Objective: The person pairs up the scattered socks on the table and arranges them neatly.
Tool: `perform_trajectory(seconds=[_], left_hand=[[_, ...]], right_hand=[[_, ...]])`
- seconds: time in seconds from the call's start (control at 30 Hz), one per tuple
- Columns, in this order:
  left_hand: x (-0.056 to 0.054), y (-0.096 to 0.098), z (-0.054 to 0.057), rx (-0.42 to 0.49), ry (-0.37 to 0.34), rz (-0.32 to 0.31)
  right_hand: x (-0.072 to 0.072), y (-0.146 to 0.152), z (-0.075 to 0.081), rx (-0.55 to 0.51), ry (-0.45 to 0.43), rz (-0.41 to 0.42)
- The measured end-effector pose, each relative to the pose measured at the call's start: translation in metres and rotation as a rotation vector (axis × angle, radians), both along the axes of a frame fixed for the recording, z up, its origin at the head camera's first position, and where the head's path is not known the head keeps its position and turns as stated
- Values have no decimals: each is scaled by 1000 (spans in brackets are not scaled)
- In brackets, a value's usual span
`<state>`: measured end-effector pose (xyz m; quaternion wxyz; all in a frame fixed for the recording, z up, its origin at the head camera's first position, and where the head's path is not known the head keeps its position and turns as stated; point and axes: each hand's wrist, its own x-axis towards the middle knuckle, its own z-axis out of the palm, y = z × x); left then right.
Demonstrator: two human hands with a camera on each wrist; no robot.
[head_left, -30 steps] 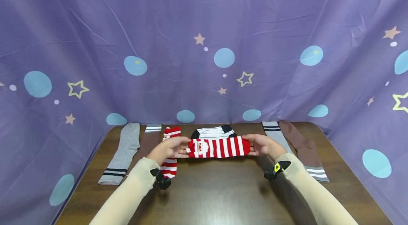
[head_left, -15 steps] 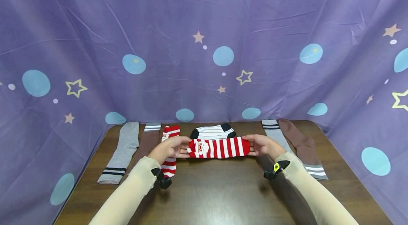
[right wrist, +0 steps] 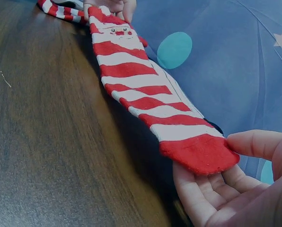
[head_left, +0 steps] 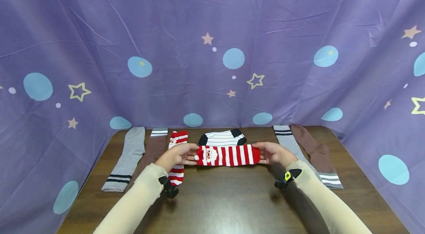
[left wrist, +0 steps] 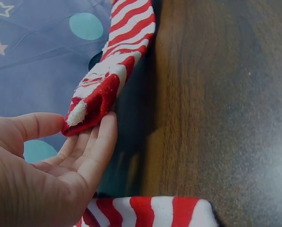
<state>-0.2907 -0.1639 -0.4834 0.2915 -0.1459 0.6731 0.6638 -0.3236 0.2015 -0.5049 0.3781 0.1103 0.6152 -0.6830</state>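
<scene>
A red and white striped sock [head_left: 232, 156] with a bearded Santa face is stretched sideways between both hands, raised over the table. My left hand [head_left: 180, 154] pinches its Santa end, thumb on top and fingers beneath. At the other end, my right hand [head_left: 273, 153] pinches the plain red tip [right wrist: 202, 153] the same way. A second striped Santa sock [head_left: 177, 175] lies on the table, partly hidden behind the left hand. Just behind the held sock is a white sock with black heel and toe [head_left: 220, 138], its near edge covered.
Grey [head_left: 127, 156] and brown [head_left: 154, 147] socks lie at the left of the wooden table [head_left: 219, 204]. Another grey sock [head_left: 288, 140] and brown sock [head_left: 315, 149] lie at the right, partly behind the right arm. A purple curtain [head_left: 172, 79] hangs behind.
Both hands keep hold of the striped sock; it has dipped very slightly. The socks on the table stay where they were.
</scene>
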Motion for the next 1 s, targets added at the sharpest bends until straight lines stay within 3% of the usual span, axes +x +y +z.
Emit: perform_trajectory(seconds=[0.33, 0.57, 0.77, 1.0], left_hand=[[1, -3, 1, -91, 27, 3], [4, 0, 3, -222, 111, 1], [6, 4, 3, -318, 202, 20], [6, 6, 2, -360, 228, 24]], right_hand=[[3, -5, 0, 59, 2, -27], [5, -4, -2, 128, 21, -37], [6, 0, 1, 120, 33, -17], [8, 2, 2, 126, 71, -15]])
